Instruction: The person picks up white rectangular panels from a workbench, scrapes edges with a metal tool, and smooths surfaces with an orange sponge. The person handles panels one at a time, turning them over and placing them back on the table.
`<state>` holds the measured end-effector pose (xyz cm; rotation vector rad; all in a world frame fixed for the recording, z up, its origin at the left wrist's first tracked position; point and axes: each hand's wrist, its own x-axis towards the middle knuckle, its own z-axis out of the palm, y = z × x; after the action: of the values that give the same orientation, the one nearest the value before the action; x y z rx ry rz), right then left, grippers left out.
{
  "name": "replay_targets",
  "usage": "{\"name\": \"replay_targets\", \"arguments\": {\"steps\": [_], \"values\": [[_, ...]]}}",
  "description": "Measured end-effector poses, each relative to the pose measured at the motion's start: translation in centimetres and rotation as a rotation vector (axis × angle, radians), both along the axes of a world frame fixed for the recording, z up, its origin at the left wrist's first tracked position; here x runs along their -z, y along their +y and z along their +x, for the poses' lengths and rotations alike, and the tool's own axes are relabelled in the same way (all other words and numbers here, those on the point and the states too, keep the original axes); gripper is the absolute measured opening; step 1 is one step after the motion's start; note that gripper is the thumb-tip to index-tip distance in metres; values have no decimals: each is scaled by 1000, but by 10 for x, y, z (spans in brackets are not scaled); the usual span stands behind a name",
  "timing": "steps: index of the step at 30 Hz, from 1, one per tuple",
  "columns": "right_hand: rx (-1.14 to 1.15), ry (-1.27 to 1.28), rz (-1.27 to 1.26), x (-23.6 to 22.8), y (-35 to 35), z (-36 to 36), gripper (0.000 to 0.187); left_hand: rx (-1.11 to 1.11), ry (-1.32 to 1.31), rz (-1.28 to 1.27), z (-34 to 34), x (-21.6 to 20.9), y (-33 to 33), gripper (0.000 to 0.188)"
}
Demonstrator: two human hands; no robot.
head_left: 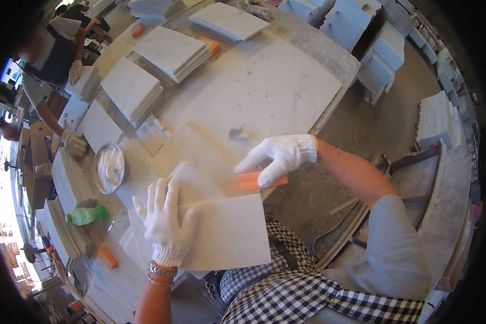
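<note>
A white marble-like tile (232, 232) lies in front of me, its near edge close to my checked apron. My left hand (167, 224), in a white knit glove, rests flat on its left part with fingers spread. My right hand (283, 154), gloved alike, grips an orange sanding block (248, 182) by its sides. The block is at the tile's far right edge and looks smeared by motion; I cannot tell whether it touches the edge. More tiles lie partly hidden beneath and beyond this one.
At left are a round bowl of white paste or powder (110, 167), a green bottle (89, 215) and another orange block (107, 257). Tile stacks (129, 86) (170, 48) stand farther off. A co-worker's gloved hand (74, 143) is at the table's left side.
</note>
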<state>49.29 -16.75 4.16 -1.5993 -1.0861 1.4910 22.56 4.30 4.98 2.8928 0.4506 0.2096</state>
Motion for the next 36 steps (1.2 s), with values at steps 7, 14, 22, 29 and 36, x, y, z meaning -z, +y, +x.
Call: {"name": "replay_targets", "arguments": {"steps": [7,14,22,29,36], "values": [[-77,-267,38,23,5,-14,65,-7,8,-12,-1,1,0,66],[470,50,392,49,-59,-23,64,96,-54,-76,0,-5,-2,48],[713,-265,381,62,-72,-100,83,196,-188,-102,1,-6,-5,29],[736,-799,410,8,-72,-150,72,184,-141,-94,-3,-3,-4,32],[932,-851,454,-9,-67,-132,66,177,-183,-71,-1,3,-3,35]]}}
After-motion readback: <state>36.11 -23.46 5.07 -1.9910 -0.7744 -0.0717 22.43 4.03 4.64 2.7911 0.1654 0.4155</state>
